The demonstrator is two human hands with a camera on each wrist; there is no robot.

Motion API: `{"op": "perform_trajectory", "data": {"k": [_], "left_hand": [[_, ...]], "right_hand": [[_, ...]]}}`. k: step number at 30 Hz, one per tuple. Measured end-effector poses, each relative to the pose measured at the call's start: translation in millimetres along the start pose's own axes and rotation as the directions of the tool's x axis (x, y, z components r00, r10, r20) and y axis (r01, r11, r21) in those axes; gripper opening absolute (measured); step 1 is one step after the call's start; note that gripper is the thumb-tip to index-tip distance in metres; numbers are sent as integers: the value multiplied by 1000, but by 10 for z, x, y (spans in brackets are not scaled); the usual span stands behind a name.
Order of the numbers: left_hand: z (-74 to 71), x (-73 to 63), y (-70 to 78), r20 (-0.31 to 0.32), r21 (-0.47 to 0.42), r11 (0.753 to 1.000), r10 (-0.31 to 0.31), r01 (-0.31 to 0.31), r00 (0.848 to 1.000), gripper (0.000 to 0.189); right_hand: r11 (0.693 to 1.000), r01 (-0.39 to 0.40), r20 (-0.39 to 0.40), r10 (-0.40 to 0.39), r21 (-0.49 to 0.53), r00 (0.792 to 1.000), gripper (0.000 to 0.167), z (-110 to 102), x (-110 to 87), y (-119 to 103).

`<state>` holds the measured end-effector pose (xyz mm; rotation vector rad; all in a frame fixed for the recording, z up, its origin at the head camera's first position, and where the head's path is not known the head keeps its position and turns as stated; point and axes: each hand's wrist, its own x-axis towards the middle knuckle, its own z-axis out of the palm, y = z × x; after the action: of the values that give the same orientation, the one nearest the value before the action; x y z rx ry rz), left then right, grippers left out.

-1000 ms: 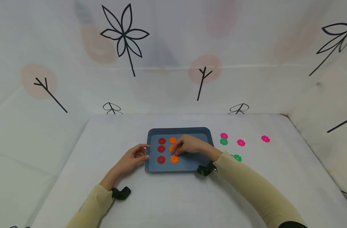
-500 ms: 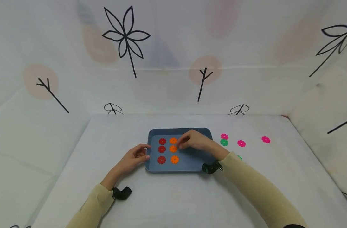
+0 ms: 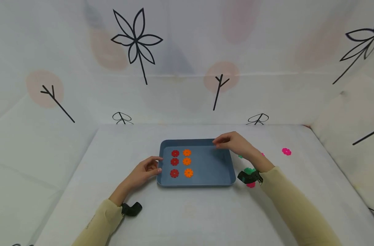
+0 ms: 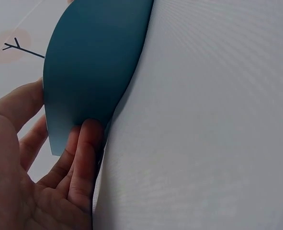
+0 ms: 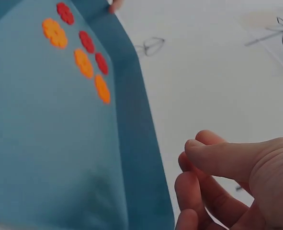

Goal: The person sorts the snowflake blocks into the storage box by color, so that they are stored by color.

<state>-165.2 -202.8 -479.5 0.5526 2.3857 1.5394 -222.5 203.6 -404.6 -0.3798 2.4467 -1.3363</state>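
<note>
From here I see the left hand (image 3: 143,171) touching the left wall of the tray (image 3: 212,167), fingers relaxed — the right hand (image 3: 238,143), loosely curled with nothing visible in it, hangs over the far right corner. Three red flower pieces (image 3: 174,161) and three orange flower pieces (image 3: 187,161) line the tray's left half — green pieces (image 3: 248,170) and pink pieces (image 3: 286,151) lie right of it on the surface (image 3: 187,218).

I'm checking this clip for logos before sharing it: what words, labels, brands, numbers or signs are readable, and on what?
No text can be read.
Left sleeve: a small dark mark, too small to tell if it is lettering.
Black wrist devices: too small to make out any print.
Tray and flower-shaped pieces: none visible.
Backdrop: only line drawings and soft colour, no lettering.
</note>
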Motion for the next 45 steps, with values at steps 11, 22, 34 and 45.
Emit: {"op": "perform_trajectory", "data": {"k": [11, 22, 34, 45], "left_hand": [[3, -9, 0, 1, -5, 1000, 2, -2, 1000, 43], [18, -18, -16, -6, -16, 999, 29, -29, 1000, 42], [19, -10, -16, -10, -13, 1000, 12, -12, 1000, 44], [23, -13, -18, -8, -7, 1000, 24, -24, 1000, 42]], "right_hand": [[991, -129, -172, 123, -27, 977, 31, -296, -309, 559], [962, -179, -254, 123, -207, 959, 25, -238, -428, 887], [963, -160, -241, 106, -217, 965, 27, -220, -432, 836], [957, -173, -213, 124, -231, 969, 30, -234, -420, 847]]}}
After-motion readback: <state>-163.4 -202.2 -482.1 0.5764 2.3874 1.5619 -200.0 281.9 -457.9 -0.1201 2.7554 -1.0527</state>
